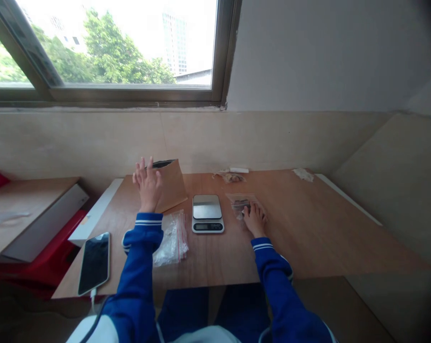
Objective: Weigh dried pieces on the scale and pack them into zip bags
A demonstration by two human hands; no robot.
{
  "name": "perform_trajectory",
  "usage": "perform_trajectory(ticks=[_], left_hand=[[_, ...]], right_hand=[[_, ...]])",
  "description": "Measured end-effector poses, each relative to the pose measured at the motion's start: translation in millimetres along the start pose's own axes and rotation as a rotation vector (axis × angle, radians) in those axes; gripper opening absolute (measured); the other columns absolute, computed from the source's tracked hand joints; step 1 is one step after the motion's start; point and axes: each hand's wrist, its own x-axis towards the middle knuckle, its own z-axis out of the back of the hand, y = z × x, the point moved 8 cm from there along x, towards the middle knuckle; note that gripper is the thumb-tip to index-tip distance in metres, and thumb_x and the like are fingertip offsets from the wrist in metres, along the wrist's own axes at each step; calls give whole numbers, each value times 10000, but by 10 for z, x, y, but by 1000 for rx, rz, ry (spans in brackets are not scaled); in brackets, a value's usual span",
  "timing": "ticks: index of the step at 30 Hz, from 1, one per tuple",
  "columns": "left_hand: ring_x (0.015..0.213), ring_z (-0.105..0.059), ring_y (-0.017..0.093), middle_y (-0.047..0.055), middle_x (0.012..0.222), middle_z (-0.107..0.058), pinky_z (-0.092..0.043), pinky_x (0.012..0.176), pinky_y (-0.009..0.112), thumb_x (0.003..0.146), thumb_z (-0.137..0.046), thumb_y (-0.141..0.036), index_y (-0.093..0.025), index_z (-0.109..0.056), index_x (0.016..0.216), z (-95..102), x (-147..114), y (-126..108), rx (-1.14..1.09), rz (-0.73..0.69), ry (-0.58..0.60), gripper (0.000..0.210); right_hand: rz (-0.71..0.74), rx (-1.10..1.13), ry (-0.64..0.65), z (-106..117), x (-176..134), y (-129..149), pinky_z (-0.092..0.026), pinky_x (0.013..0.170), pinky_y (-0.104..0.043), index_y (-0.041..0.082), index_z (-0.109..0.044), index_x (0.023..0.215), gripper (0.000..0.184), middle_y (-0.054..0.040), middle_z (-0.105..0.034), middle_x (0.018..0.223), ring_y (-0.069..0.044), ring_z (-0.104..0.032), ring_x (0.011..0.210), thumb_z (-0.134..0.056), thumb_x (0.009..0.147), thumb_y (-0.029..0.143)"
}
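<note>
My left hand (148, 188) is raised with its fingers spread, in front of a brown paper bag (172, 186) whose dark mouth gapes at the top. I cannot tell if the hand touches the bag. On the right, my right hand (255, 221) lies over a clear zip bag (239, 204) with dark pieces inside. Its fingers are apart on the plastic and cover part of the contents. Between the hands sits a kitchen scale (207, 208) with a bare metal plate. Below the paper bag is a stack of clear zip bags (171, 240) with red seal lines.
A second clear bag with light brown contents (231, 177) lies near the wall, beside a small white strip (239, 170). A crumpled whitish piece (303, 175) is at the far right. A phone (94, 263) with a cable lies at the desk's (308, 228) left front edge.
</note>
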Motion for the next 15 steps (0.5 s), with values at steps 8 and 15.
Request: perform_trajectory(ticks=[8,15], left_hand=[[1309,-365,309,99,1399,-510,-216,1069,495,970,-358,-312,-212,-657,1106,-12,-254,98,31,-2,-33,344],[898,-603,225,89,1078,-627,-384,934,414,921,-493,-408,-232,-625,1176,493,-919,-161,-115,99,-64,337]], right_hand=[[571,330,-183,396,-868,1042,-302,1112,-522,161,-387,1431,483,-146,-355,1513,-254,-259,1431,-312,960,235],[1023,478,-16,720,-1834,2450,-344,1139,-481,173,-235,1508,576,-115,-315,1539,-236,-234,1444,-356,945,159]])
